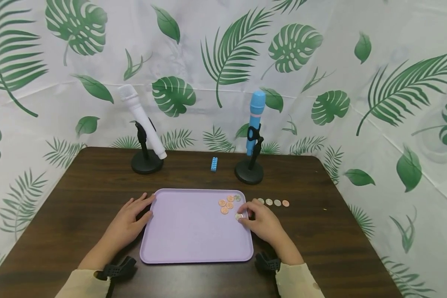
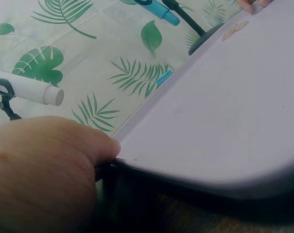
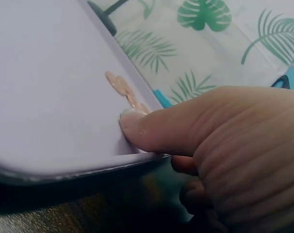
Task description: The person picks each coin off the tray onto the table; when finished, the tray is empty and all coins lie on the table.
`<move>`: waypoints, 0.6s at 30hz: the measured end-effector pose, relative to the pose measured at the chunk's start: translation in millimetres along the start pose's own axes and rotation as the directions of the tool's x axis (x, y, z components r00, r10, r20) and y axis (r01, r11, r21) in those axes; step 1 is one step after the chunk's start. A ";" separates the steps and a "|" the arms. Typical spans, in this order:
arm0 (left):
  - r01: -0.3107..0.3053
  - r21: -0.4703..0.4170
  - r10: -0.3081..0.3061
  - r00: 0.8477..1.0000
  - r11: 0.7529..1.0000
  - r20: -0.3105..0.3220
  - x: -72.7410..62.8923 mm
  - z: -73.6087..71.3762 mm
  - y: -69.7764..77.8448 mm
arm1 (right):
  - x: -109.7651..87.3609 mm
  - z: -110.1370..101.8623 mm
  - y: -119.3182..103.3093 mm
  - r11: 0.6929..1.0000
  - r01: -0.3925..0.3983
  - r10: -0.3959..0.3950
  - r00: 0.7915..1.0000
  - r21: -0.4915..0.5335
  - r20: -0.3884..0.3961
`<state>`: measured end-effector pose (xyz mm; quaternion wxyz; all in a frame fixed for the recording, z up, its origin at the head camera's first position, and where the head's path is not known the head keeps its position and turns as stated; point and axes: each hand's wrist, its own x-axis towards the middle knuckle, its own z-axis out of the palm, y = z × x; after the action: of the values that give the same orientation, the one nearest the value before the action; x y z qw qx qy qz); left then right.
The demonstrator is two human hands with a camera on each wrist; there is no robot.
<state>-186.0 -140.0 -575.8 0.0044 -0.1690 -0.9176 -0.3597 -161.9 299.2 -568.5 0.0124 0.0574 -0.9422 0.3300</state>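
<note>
A lilac tray (image 1: 193, 231) lies on the table. My left hand (image 1: 128, 221) rests at its left edge, fingers extended to the upper corner and thumb (image 2: 108, 145) against the rim. My right hand (image 1: 262, 219) reaches over the right rim and pinches a silver coin (image 1: 239, 216) between thumb and forefinger, close over the tray floor. Several copper coins (image 1: 224, 210) lie in the tray's upper right, beside a silver coin (image 1: 237, 198). In the right wrist view, the thumb (image 3: 137, 128) partly hides the pinched coin.
Right of the tray, a row of silver coins (image 1: 269, 202) ends in a copper coin (image 1: 285, 203). Behind stand a white microphone (image 1: 145, 122) and a blue microphone (image 1: 255, 109) on black stands. A small blue block (image 1: 214, 164) lies between them. Leaf-patterned cloth hangs behind.
</note>
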 end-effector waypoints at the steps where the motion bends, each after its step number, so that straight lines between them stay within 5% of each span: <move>1: -0.002 0.000 0.002 1.000 1.000 -0.001 -0.1 -0.1 0.1 | -0.1 -0.6 0.0 1.000 -0.003 0.003 1.000 0.018 0.002; 10: 0.003 -0.006 -0.003 1.000 1.000 -0.006 -1.6 -1.1 0.5 | 0.5 -1.5 -0.1 0.999 -0.001 0.003 1.000 0.054 -0.028; 18: -0.003 -0.001 0.003 1.000 1.000 -0.003 -0.8 -1.9 -0.6 | 0.5 -4.3 6.1 0.995 0.005 0.020 0.970 0.103 -0.241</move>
<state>-185.7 -141.9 -574.9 0.0062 -0.1698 -0.9172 -0.3603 -163.2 306.6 -569.0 0.1230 0.0136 -0.9155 0.3828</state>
